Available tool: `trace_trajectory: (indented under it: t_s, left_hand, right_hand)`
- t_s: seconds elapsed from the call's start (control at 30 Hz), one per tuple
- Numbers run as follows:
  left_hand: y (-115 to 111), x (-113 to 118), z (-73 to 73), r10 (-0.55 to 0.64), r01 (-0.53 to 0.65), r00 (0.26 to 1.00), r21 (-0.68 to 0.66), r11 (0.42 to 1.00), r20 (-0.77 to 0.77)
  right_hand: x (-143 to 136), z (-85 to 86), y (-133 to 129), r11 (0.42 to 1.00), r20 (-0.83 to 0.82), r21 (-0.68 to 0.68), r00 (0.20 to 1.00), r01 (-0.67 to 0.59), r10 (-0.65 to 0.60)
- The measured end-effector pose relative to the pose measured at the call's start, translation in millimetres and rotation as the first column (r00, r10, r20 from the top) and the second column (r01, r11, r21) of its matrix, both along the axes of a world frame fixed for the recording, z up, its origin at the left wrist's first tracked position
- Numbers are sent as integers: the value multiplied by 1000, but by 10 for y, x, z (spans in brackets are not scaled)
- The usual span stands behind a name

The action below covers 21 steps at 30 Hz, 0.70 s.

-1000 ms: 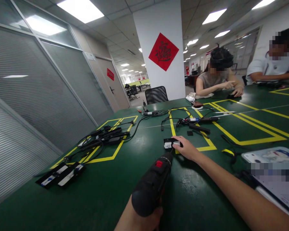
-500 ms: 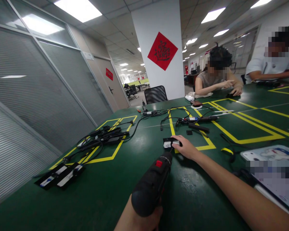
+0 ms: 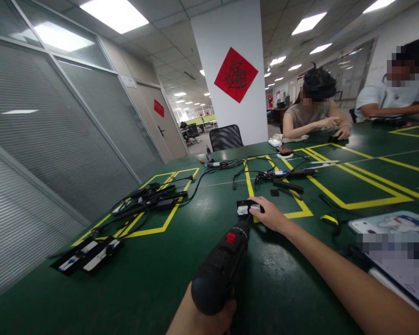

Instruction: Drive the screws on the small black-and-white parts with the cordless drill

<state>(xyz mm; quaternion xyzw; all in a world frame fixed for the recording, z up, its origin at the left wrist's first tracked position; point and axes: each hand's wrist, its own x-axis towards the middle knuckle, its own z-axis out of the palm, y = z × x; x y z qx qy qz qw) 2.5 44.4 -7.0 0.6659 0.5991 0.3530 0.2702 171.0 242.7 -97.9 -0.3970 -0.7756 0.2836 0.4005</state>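
Note:
My left hand is wrapped round the grip of a black cordless drill with a red switch on top. The drill points away from me, and its bit end meets the near edge of a small black piece with white blocks. Whether the bit touches the piece or sits in a screw is too small to tell. On the right side of that piece, my right hand pinches it between thumb and fingers, close to the table top. The drill's trigger is hidden behind its body.
Black cables and adapters lie at left, with two black-and-white strips nearer me. Beyond my right hand are a corded pen-like tool and a small black block. A phone lies at right. Two people sit across the green table.
Almost nothing differs. Both hands, the drill and the black piece hold their places; the small black block beyond looks slightly turned or clearer.

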Motion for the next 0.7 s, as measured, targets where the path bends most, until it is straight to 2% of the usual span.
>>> trace_trajectory:
  t_s: [0.17,0.4,0.63,0.7]
  left_hand:
    - [-53,-103,-31,-44,43,999,-120,992,-3]
    - [15,-118,-101,-121,114,976,-48,992,-179]
    - [95,-289,-304,-188,187,948,-29,982,-257]
    - [136,-266,-396,-175,167,950,-51,985,-260]
  right_hand:
    - [4,-6,7,1000,-3,0,1000,-2,2]
    - [3,30,-13,1000,13,-14,1000,7,-7]
    - [2,38,-30,1000,1,-23,1000,2,-2]
    - [4,37,-31,1000,-2,-23,1000,2,-2]
